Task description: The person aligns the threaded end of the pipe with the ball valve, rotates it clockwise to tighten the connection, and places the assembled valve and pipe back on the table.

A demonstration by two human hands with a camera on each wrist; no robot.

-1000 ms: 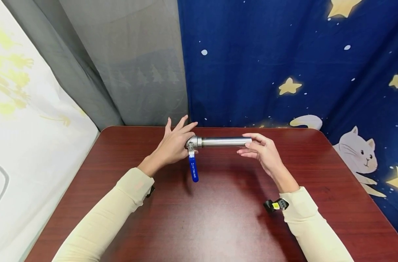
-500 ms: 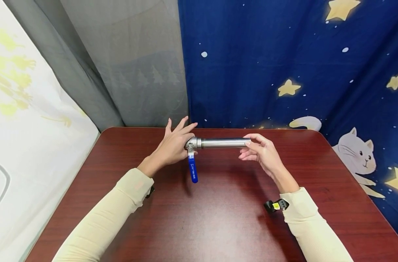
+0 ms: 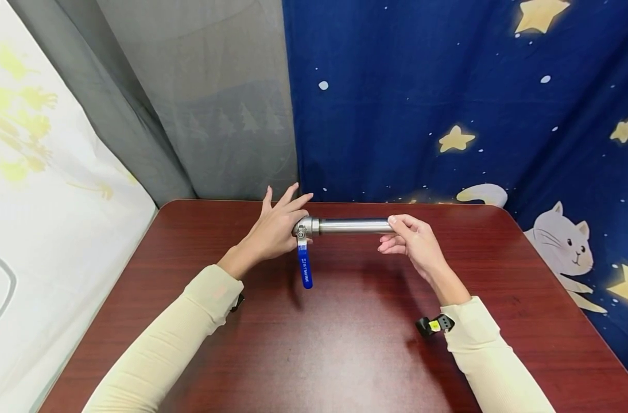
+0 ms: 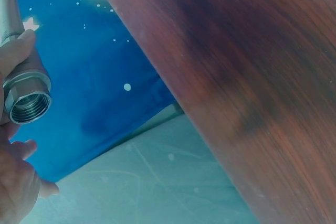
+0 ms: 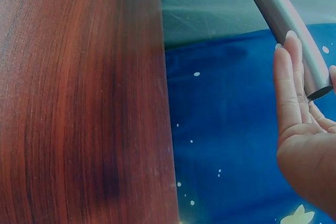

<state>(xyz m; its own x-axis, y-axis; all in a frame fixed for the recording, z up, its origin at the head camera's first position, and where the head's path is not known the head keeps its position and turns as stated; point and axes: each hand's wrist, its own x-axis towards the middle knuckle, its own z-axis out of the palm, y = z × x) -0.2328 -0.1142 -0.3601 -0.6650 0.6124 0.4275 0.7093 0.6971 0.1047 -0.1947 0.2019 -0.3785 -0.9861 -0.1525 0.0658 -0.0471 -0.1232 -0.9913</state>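
A steel ball valve with a blue lever handle is held above the table, the lever pointing toward me. My left hand pinches the valve body between thumb and index finger, its other fingers spread. From the valve's right side runs a straight metal pipe, roughly level. At the pipe's far right end, my right hand pinches it with the thumb on top. In the left wrist view the valve's threaded opening faces outward. The right wrist view shows the pipe's end beside the fingers.
Beneath both hands lies a reddish-brown wooden table. Behind its back edge hang a grey curtain and a blue curtain with stars. White printed fabric hangs at the left.
My right thumb has shifted to lie on the end of the pipe, and the right fingers have drawn in slightly. The valve and my left hand stay nearly in place.
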